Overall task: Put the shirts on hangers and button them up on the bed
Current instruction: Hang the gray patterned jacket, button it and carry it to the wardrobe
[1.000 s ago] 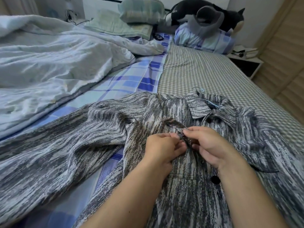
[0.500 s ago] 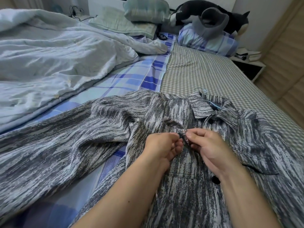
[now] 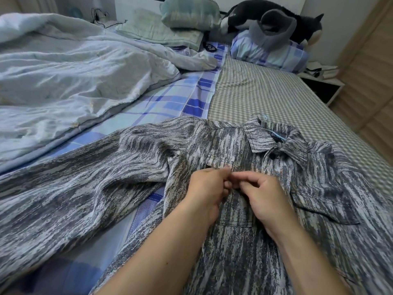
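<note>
While lying flat on the bed (image 3: 265,96), collar far: gray streaked shirt (image 3: 244,252), placket running near-far between left hand (image 3: 204,188) and right hand (image 3: 261,196), both pinching its front edges at 1 button, fingertips touching.

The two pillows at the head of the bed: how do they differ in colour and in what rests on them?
The green pillow is plain pale green; the checked pillow is blue and white plaid. The green pillow carries a rolled greenish bundle; the checked pillow carries a black-and-white plush toy. The green pillow sits beside the rumpled duvet; the checked pillow lies above the small-check sheet. Both lie flat against the headboard end.
</note>
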